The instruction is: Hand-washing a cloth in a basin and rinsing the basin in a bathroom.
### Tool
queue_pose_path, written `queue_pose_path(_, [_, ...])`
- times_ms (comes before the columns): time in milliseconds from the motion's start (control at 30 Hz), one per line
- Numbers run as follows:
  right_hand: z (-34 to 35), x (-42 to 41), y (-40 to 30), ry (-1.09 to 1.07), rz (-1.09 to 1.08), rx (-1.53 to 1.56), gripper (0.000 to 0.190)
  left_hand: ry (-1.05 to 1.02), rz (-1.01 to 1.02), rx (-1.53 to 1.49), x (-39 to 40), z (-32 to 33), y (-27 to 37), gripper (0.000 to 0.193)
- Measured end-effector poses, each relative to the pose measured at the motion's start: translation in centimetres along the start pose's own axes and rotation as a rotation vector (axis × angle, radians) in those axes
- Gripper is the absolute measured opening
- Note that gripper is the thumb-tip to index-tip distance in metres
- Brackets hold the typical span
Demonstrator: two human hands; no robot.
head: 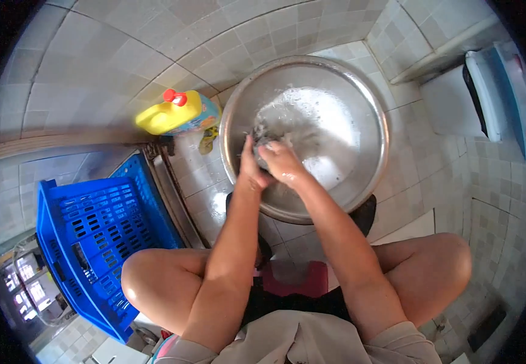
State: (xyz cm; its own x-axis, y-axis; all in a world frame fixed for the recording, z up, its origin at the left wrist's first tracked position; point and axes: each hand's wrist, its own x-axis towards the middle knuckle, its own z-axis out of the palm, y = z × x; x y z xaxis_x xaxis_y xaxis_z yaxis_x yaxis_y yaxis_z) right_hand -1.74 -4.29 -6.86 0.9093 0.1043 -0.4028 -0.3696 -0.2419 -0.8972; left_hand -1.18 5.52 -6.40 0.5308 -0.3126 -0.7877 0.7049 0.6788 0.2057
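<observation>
A large round stainless-steel basin (285, 216) stands on the tiled floor in front of me, with water and some froth inside. Over its near left part, my left hand (252, 164) and my right hand (285, 164) are pressed together around a grey wet bundle (260, 131). It looks like cloth, but blur and my fingers hide much of it. The left thumb side faces up along the bundle's left edge; the right fingers curl over it from the right. Wet skin glistens on the back of the right hand.
Left of the basin stands a yellow plastic jug (167, 113) with a red cap, near a small yellow-green object (208, 140). A blue slotted plastic crate (103, 218) is farther left. White boxy object (454, 100) at right. Pink stool (297, 277) beneath me. Tiled walls enclose the space.
</observation>
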Motion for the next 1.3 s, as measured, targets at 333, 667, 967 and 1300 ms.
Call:
queue_pose_path(333, [-2.0,-2.9,-3.9,-0.191,0.096,0.405,0.033,-0.470,0.013,-0.044,4.1,-2.0,0.3,0.031])
queue_pose_path(667, [-4.5,2.3,4.3,0.395,-0.075,-0.408,0.040,-0.012,0.196,0.219,1.2,2.2,-3.3,0.037])
queue_pose_path(967, [-5.8,5.4,5.2,0.417,0.335,-0.480,0.035,0.393,0.233,0.615,0.3,0.7,1.1,0.067])
queue_pose_path(1300, [-1.0,0.7,1.7,-0.125,0.110,0.265,0.037,0.123,0.041,0.188,1.0,-0.9,0.4,0.059])
